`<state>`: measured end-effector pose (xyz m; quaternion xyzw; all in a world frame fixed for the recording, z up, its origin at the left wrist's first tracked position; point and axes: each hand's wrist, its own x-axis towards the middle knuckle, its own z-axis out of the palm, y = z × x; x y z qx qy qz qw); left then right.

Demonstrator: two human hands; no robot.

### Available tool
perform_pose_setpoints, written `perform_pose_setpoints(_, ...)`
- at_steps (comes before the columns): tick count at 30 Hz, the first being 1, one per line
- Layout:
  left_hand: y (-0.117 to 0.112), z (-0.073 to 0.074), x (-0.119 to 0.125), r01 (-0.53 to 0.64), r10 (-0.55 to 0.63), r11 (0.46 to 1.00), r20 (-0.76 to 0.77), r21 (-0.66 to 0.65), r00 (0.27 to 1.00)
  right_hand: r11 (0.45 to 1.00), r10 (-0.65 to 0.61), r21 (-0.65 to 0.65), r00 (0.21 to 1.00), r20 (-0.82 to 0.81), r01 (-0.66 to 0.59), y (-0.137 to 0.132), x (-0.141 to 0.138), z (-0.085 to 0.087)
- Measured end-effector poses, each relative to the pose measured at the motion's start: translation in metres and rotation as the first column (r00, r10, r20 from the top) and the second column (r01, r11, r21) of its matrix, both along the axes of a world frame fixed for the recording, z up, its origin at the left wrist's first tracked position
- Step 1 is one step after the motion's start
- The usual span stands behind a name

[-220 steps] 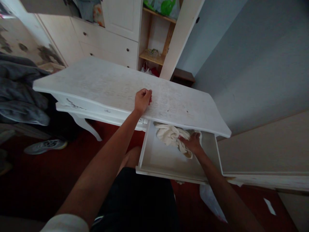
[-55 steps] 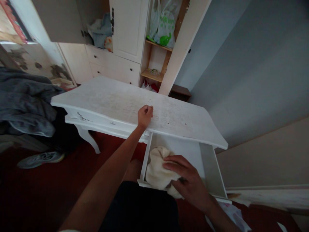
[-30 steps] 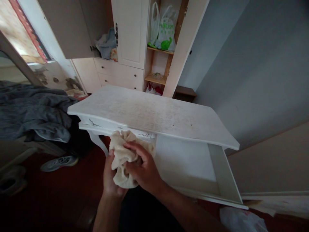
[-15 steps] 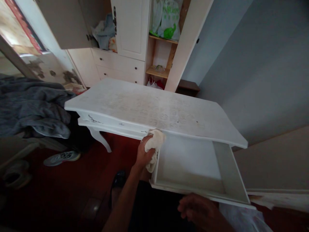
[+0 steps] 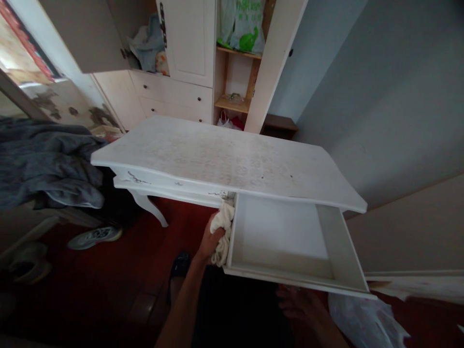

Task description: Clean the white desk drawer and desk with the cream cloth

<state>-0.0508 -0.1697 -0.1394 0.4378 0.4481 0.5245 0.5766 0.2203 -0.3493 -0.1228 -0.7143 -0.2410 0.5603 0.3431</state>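
Observation:
My left hand (image 5: 209,240) grips a bunched cream cloth (image 5: 222,232), pressed against the outer left side of the pulled-out drawer (image 5: 235,241). Inside, the drawer has a pale bottom and greyish marks along its walls. It juts from a white desk (image 5: 174,145) whose top bears grey-brown smudges and two small dark spots. Below the drawer's front, in shadow, is my right hand (image 5: 299,302), its fingers loosely apart and nothing seen in them. Whether its fingertips touch the drawer's underside, I cannot tell.
Behind the desk stands a white wardrobe (image 5: 188,43) with open doors and bags on its shelves. Grey clothing (image 5: 47,159) is heaped at the left. A shoe (image 5: 96,237) lies on the red floor, and a clear plastic bag (image 5: 362,319) sits at lower right.
My left hand and the cloth have moved down and toward me, from the desk's front edge along the drawer's side. My right hand has shifted slightly right, its fingers straighter.

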Motion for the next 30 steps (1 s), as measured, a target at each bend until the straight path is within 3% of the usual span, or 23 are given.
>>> perform_pose_setpoints(5,-0.040,0.001,-0.015,0.008,0.000,0.997,-0.115,0.077,0.993,0.999,-0.013,0.050,0.999,0.041,0.011,-0.007,0.000,0.000)
perform_pose_setpoints(10,-0.052,0.017,-0.020,-0.020,0.032,0.993,-0.100,0.119,0.994,0.998,-0.005,0.062,0.999,0.051,0.002,-0.006,-0.002,-0.001)
perform_pose_setpoints(14,-0.040,0.028,-0.007,-0.102,0.106,0.980,-0.018,0.170,0.994,0.997,0.004,0.072,1.000,0.010,-0.005,-0.006,-0.002,-0.003)
perform_pose_setpoints(19,0.002,0.034,0.019,-0.220,0.216,0.974,0.076,0.050,0.973,0.996,0.021,0.083,1.000,-0.017,-0.020,-0.009,-0.004,0.005)
perform_pose_setpoints(24,0.024,0.026,0.027,-0.182,0.181,0.983,0.134,-0.011,0.974,0.997,0.027,0.079,1.000,0.003,-0.027,-0.010,-0.006,0.011)
perform_pose_setpoints(30,-0.010,-0.004,0.019,-0.137,0.140,0.989,0.072,-0.046,0.988,0.993,0.048,0.108,0.996,0.073,-0.056,-0.010,-0.010,0.014)
